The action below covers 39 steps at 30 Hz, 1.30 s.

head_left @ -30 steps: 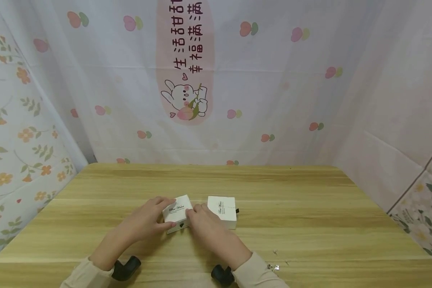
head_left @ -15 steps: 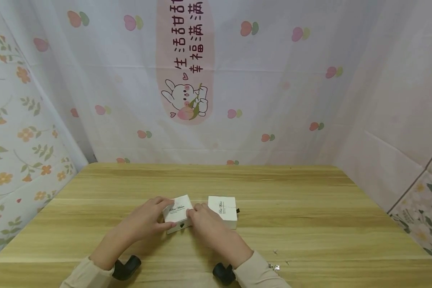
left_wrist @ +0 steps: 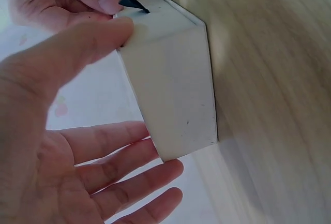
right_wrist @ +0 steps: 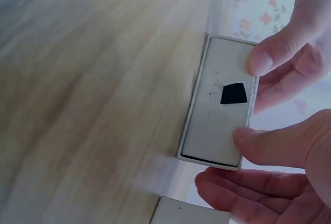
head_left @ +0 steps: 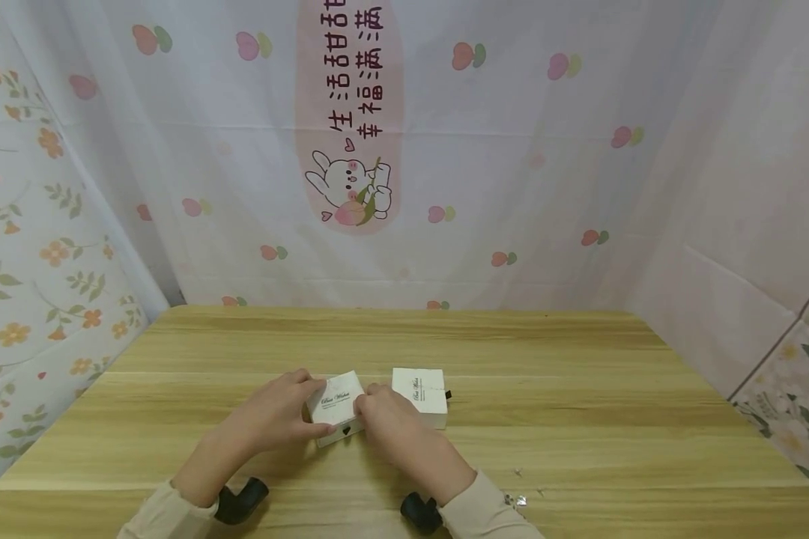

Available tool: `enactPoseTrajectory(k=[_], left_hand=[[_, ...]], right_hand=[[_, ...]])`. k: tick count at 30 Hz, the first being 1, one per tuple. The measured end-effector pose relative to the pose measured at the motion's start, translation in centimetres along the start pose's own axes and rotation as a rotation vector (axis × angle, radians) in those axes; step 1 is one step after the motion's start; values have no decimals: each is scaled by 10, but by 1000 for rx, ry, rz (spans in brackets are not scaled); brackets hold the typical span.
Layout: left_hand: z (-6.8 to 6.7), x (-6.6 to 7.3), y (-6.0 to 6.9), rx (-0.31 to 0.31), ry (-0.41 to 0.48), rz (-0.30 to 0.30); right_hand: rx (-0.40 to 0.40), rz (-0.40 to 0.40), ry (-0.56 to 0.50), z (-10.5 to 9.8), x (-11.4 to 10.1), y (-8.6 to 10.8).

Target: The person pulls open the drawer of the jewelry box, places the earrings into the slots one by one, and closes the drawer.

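A small white drawer-style gift box (head_left: 335, 403) with "Best Wishes" printed on its top sits angled on the table. My left hand (head_left: 273, 419) grips its left side, the thumb at the front edge and the fingers reaching to the back. On the box's right side, my right hand (head_left: 394, 423) holds the near corner; its thumb (right_wrist: 253, 144) presses the front face while the other fingers lie along the side. Between both thumbs a black ribbon tab (right_wrist: 234, 93) sticks out of the drawer front. The drawer lies about level with its sleeve. What is inside is hidden.
A second white gift box (head_left: 420, 383) stands just beyond my right hand, its black tab (head_left: 448, 394) pointing right. Several tiny shiny pieces (head_left: 521, 501) lie by the right sleeve. Patterned curtains (head_left: 512, 165) hang behind the wooden table (head_left: 580, 389).
The held box has shifted slightly toward me and to the right, with both hands still on it. The whole head view has also moved a little.
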State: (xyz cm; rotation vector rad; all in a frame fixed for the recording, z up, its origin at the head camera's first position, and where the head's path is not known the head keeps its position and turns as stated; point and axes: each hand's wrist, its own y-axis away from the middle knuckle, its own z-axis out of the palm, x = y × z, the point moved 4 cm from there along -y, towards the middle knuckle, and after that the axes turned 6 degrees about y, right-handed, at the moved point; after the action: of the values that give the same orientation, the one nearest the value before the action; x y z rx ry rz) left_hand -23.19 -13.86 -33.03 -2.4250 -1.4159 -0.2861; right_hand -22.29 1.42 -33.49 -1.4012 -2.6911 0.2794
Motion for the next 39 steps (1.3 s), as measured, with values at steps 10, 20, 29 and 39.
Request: enactPoseTrajectory(k=[10,20,29,39], left_hand=[[3,4,4,17,-35,-10],[-2,14,17,47,-114,56],[1,21,25,51,-179,72],[2,29,33,58,-190,86]], right_hand=[[-61,-46,35,-3,-6,6],[-94,-96,-16,-6,-9,17],[-92,-164,-21,-11,-7,30],[-94,-209,-72,-13,-6,41]])
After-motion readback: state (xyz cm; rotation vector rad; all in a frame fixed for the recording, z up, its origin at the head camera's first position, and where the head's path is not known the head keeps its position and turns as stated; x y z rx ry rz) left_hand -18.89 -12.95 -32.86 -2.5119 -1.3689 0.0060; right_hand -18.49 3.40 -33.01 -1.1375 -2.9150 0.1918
